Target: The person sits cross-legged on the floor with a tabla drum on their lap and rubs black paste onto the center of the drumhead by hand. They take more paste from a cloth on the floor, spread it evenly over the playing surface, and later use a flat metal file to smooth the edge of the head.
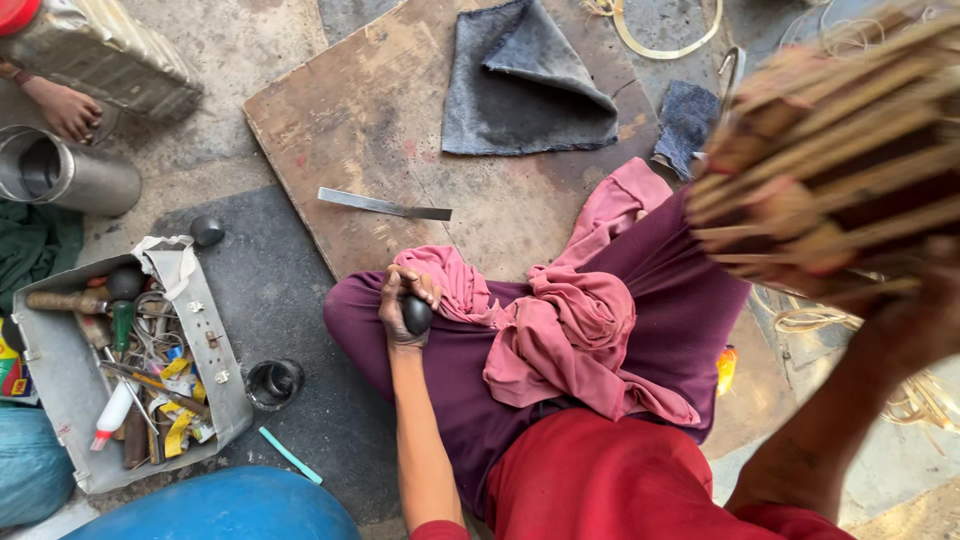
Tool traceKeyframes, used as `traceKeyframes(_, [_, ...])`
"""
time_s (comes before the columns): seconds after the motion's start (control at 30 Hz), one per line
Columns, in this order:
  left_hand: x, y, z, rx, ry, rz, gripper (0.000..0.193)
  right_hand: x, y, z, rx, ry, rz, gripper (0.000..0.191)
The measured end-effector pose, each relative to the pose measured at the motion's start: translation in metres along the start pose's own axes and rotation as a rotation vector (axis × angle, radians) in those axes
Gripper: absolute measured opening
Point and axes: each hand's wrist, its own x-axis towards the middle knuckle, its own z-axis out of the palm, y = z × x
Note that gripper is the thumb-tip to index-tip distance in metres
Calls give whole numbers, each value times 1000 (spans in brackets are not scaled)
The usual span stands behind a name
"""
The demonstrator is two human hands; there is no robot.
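The biggest thing in play is the woven bundle of pale cane strips and darker sticks (840,150), filling the upper right of the frame, blurred and raised well off the floor. The right hand (915,325) sits at its lower edge, and the forearm runs down to the lower right corner; the fingers are smeared by motion, so I cannot tell how tightly they close, though the hand appears to carry the bundle. Handling this well, as I judge it, means keeping the bundle steady and close above the lap so the strips do not splay, with the other hand's tool brought up only once the work is still. Below, the purple skirt (620,330) covers the lap in mid-frame, with a crumpled pink cloth (570,320) lying over it. Beyond the knees, the worn brown wooden board (380,120) lies on the floor at upper centre, bearing a folded grey felt cloth (525,85) and a flat steel blade (385,205) (untouched, well apart from both hands). At lower left stands an open grey metal toolbox (225,390). The left hand (405,305) rests on the left knee, fingers curled narrow around a small smooth dark rounded stone (417,315).
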Motion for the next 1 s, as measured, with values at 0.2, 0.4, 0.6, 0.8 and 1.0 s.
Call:
traceKeyframes(0.2, [-2,-2,3,56,49,-28,26,5,19,-85,-309,2,65,29])
traceKeyframes(0.4, [-4,-2,7,120,61,-17,29,-11,19,-97,-112,59,103,26])
traceKeyframes(0.6, [-6,2,9,172,115,-78,27,-10,-11,-33,-129,105,48,27])
traceKeyframes(0.8, [-6,3,10,182,96,-100,27,-7,-41,-11,-10,95,58,29])
traceKeyframes(1.0, [-7,2,11,183,102,-87,26,-7,-45,-7,-47,79,58,34])
